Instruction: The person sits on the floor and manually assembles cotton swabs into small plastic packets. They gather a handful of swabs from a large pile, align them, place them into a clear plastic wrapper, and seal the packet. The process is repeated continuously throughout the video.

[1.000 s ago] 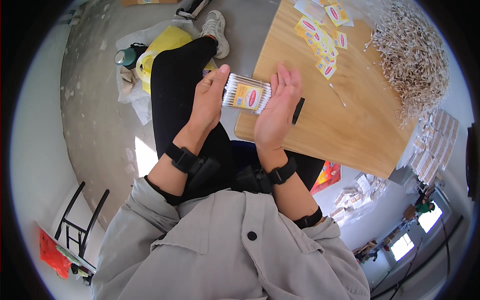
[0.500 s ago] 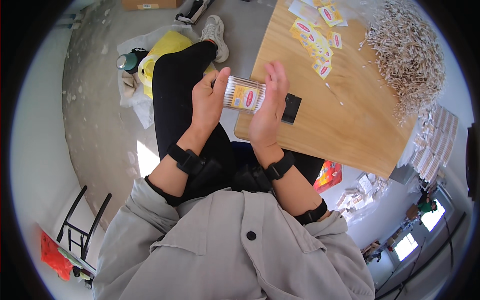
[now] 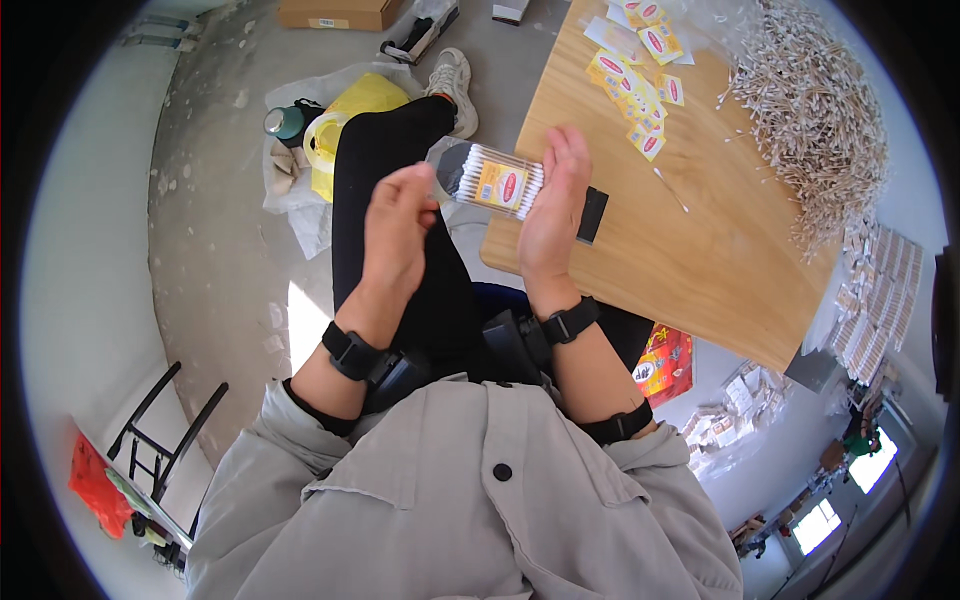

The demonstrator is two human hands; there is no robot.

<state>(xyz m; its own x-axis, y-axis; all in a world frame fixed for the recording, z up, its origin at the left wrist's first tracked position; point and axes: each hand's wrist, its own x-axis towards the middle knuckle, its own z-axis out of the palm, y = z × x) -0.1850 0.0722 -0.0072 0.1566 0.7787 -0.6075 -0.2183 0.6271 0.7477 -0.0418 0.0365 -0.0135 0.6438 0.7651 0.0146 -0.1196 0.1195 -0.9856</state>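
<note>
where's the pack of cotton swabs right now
In the head view, the pack of cotton swabs sits upper centre, held between both hands, just left of the wooden table.

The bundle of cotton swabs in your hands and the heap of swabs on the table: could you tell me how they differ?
The bundle of cotton swabs is packed parallel in a clear wrapper with a yellow label; the heap of swabs lies loose, unwrapped and criss-crossed. The bundle is small and held up between the left hand and right hand; the heap is far larger and rests on the wooden table. Both are white-tipped sticks.
</note>
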